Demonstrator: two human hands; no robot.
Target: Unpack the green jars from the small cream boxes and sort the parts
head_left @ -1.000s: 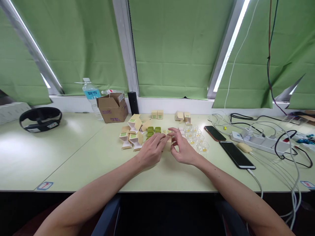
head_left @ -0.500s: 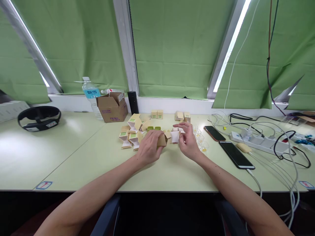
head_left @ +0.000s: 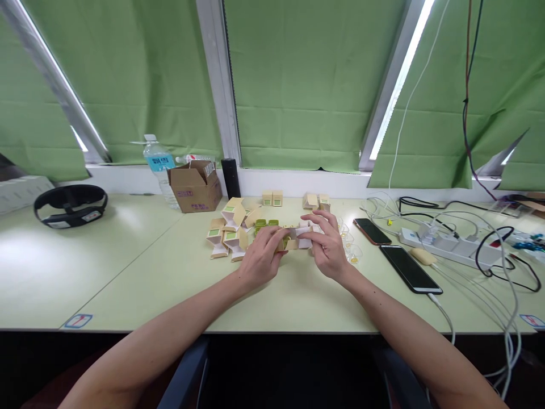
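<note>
Over the middle of the table, my left hand (head_left: pixel 261 257) is closed round a small tan cardboard box (head_left: pixel 292 245) with a white inside. Its flaps stick out to the right, and a bit of green shows within. My right hand (head_left: pixel 327 244) has its thumb and fingertips at the white flap (head_left: pixel 304 242), seeming to pinch it; the fingers partly hide the contact. Just behind my left hand are green square pieces (head_left: pixel 273 223). Several open small boxes (head_left: pixel 218 241) lie in a heap to the left. Clear plastic pieces (head_left: pixel 352 254) with yellow spots lie beside my right hand.
Two small closed boxes (head_left: pixel 272 198) stand at the back, with other small boxes (head_left: pixel 315 201) to their right. A brown carton (head_left: pixel 196 187) and water bottle (head_left: pixel 162 170) stand back left. Phones (head_left: pixel 411 268), a power strip (head_left: pixel 451 248) and cables fill the right side.
My left hand has tilted the small box, so its opening and green inside show more. My right fingers have moved left, over the white flap.
</note>
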